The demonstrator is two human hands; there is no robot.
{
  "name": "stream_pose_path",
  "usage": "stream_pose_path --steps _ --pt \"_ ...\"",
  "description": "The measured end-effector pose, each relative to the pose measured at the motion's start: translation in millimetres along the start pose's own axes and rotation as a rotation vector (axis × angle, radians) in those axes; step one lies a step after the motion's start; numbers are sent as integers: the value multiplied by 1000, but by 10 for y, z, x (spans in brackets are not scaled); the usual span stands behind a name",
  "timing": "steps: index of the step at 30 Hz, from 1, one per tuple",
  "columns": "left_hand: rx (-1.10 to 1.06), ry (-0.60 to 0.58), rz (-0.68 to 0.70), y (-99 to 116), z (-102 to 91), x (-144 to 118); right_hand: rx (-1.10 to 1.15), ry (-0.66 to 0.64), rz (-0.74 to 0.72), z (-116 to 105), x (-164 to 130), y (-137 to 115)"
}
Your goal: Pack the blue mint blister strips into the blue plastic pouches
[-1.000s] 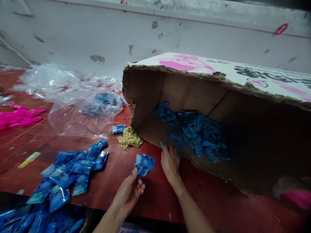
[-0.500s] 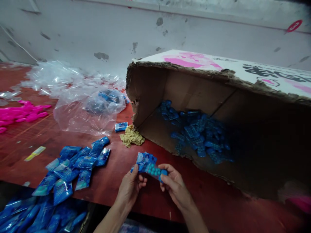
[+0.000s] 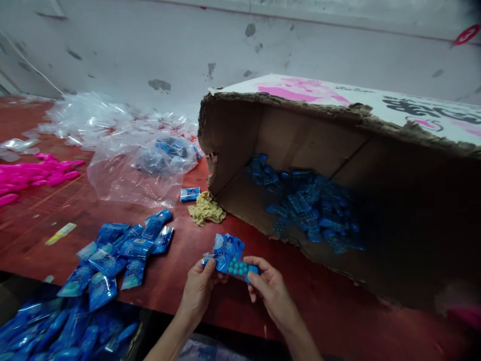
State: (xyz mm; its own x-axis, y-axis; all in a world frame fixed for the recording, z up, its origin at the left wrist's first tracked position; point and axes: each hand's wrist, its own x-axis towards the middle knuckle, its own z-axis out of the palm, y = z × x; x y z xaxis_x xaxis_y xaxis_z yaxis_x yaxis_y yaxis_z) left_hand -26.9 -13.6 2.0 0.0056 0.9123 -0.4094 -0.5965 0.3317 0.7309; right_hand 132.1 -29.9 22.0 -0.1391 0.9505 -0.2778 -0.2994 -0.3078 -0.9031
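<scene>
My left hand [image 3: 201, 288] grips a small blue plastic pouch [image 3: 226, 248] by its lower edge, above the red table [image 3: 169, 286]. My right hand [image 3: 271, 292] pinches a blue strip of round beads [image 3: 240, 269] against the pouch's mouth. Just behind stands a torn cardboard box [image 3: 338, 150] lying on its side, open toward me, with a heap of several blue bead strips [image 3: 308, 205] inside. Left of my hands lies a pile of filled blue pouches [image 3: 120, 253].
More blue pouches fill a container at the bottom left [image 3: 56, 333]. A clear plastic bag [image 3: 139, 168], loose clear film [image 3: 82, 120], pink pieces [image 3: 33, 173], a tan rag [image 3: 206, 210] and a yellow label [image 3: 60, 233] lie on the table. A grey wall [image 3: 150, 45] stands behind.
My right hand left the box's edge with a blue bead strip and brought it to the pouch held in my left hand. The view shifted slightly.
</scene>
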Motion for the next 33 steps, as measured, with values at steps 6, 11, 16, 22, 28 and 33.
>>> stream_pose_path --steps 6,11,16,22,28,33 --pt "93 6 134 -33 -68 12 62 16 39 70 -62 -20" --pt "74 15 130 -36 -97 15 64 65 27 143 -77 30" --pt "74 3 130 1 -82 6 7 98 -32 148 -94 99" --pt "90 90 181 33 -73 -11 74 86 15 164 -108 113" --pt "102 75 162 5 -98 7 80 103 -13 170 -113 129" --pt "80 98 133 13 -71 9 137 198 -63 197 -118 125"
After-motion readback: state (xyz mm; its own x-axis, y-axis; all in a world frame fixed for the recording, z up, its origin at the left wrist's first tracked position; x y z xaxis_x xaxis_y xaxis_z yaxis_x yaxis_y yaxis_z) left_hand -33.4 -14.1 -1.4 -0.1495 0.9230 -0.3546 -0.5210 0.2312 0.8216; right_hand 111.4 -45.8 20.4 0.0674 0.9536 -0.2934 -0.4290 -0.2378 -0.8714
